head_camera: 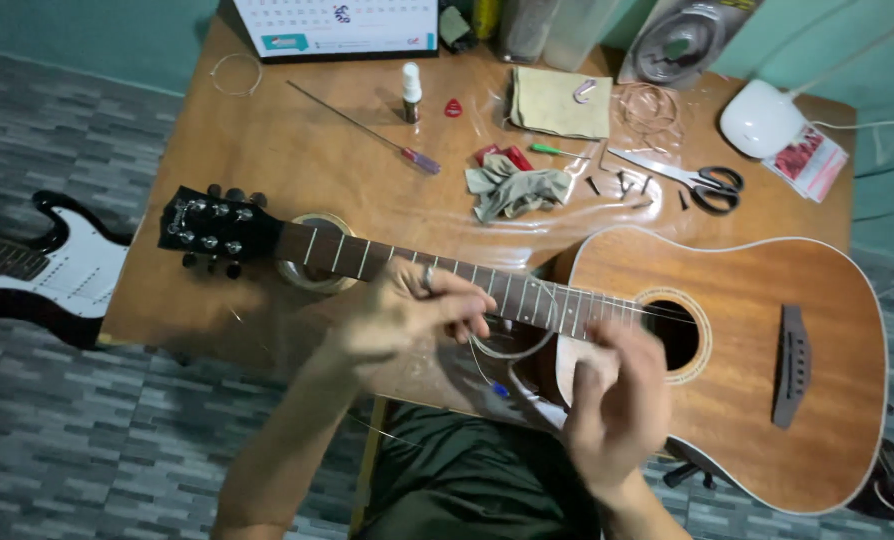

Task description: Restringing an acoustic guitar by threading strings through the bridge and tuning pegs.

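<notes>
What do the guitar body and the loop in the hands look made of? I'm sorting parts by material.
The guitar body looks like reddish-brown wood with visible grain and a satin sheen. The loop between the left hand and right hand looks like thin, pale, springy wire, probably metal.

Both bare forearms reach up from the bottom of the view. The left hand (412, 310) is blurred, fingers curled inward, a ring on one finger. The right hand (617, 400) is also blurred, loosely closed, thumb raised, wrist bent. The hands are apart.
</notes>
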